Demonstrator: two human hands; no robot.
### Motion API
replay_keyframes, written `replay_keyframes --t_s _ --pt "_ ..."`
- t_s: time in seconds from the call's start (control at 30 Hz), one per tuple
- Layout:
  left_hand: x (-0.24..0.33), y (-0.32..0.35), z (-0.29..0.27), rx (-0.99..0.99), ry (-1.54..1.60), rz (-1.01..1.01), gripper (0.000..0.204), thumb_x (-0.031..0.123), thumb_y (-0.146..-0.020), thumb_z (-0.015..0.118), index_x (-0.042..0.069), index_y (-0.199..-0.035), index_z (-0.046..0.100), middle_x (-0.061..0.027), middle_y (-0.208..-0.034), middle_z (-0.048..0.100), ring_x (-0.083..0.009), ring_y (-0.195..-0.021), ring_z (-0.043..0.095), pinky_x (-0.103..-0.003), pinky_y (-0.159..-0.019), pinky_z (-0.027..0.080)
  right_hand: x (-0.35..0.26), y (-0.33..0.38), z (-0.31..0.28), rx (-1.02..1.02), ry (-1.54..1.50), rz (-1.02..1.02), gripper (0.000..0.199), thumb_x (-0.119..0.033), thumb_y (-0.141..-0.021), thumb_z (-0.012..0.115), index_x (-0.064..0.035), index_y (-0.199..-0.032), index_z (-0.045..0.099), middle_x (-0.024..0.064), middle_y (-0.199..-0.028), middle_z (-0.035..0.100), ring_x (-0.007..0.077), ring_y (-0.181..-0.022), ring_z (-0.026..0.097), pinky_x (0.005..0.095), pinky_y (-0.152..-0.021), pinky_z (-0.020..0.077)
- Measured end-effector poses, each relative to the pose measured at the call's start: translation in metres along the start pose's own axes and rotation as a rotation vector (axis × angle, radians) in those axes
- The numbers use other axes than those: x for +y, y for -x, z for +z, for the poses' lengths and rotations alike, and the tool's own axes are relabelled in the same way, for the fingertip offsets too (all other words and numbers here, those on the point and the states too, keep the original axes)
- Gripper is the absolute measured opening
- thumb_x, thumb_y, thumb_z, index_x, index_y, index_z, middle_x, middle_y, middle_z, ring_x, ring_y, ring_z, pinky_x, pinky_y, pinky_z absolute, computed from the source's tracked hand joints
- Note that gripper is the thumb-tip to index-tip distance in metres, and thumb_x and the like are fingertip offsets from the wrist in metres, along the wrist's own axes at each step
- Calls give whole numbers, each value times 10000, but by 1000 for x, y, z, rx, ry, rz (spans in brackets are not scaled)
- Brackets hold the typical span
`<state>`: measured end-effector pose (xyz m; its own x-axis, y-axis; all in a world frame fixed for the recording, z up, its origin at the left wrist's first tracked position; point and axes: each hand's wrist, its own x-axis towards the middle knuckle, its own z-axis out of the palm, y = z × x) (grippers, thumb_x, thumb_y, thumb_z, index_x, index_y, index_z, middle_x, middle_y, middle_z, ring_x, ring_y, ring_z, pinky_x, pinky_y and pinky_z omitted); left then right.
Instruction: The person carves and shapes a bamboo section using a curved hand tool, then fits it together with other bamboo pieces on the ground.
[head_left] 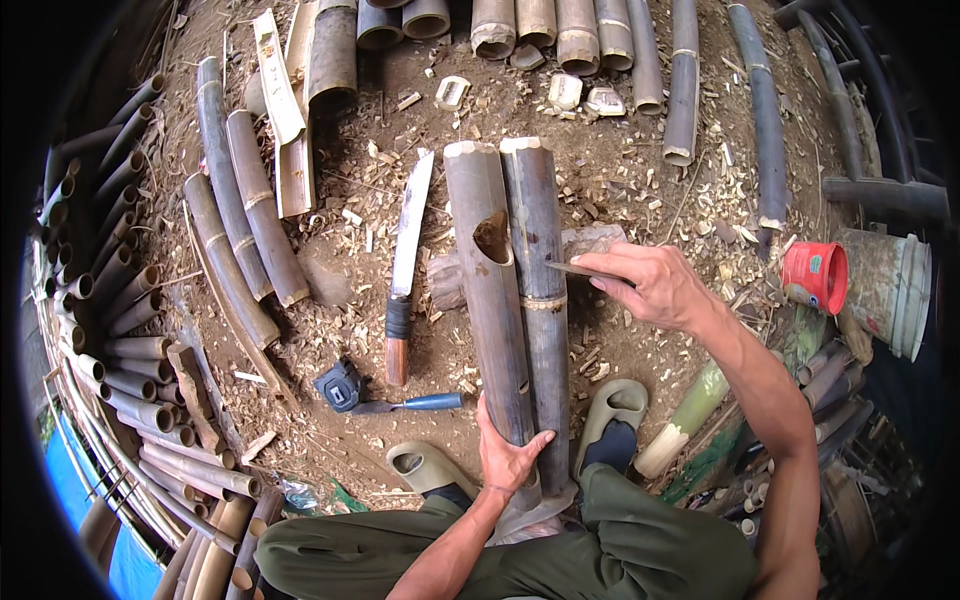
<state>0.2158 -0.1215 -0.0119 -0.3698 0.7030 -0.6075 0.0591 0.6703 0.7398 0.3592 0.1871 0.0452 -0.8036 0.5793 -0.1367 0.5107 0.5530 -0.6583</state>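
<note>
The person's left hand (pixel 507 455) wraps its fingers around the near end of a split bamboo culm (pixel 487 290), which lies lengthwise on the dirt before their knees. The right hand (pixel 650 285) pinches a thin blade (pixel 578 268), its tip touching the neighbouring bamboo culm (pixel 538 270). A machete (pixel 406 265) lies just left.

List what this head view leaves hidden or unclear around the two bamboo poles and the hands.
- Near ends of the two dark upright bamboo poles: hidden by the left hand and knees.
- Thin flat blade in the right hand: its handle is covered by fingers.
- Inside of the hole cut in the left pole: too dark.
- Feet in the grey-green slippers: covered by the trousers.
</note>
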Motion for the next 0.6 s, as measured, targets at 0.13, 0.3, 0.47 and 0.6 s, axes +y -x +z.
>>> replay_keyframes --t_s 0.13,0.3,0.47,0.6 --pt "9 0 2 -18 61 -39 1220 371 -635 924 42 -1521 151 -244 -1391 469 -354 -1256 518 -436 -1047 425 1 3 -1 38 54 -4 275 -169 -889 660 -161 -1163 669 82 -802 652 309 -711 658 386 -598 534" --pt "6 0 2 -7 64 -56 1221 337 -622 928 56 -1527 157 -259 -1413 451 -371 -1281 498 -445 -1059 416 -13 7 -28 -239 360 277 274 -150 -887 648 -137 -1160 664 156 -878 693 346 -754 669 420 -645 539" --pt "6 3 -1 28 24 -50 1210 265 -624 916 55 -1534 148 -269 -1440 424 -388 -1309 468 -428 -1088 397 43 76 -29 126 264 509 420 -124 -926 568 -62 -1339 521 246 -1146 647 405 -1033 627 465 -881 496" --pt "14 -10 -18 39 52 71 1143 356 -648 894 7 -1494 210 -246 -1415 444 -342 -1303 478 -420 -1091 393 113 125 26 204 367 766 679 27 -858 521 18 -1493 279 295 -1416 369 442 -1303 415 454 -1060 376"
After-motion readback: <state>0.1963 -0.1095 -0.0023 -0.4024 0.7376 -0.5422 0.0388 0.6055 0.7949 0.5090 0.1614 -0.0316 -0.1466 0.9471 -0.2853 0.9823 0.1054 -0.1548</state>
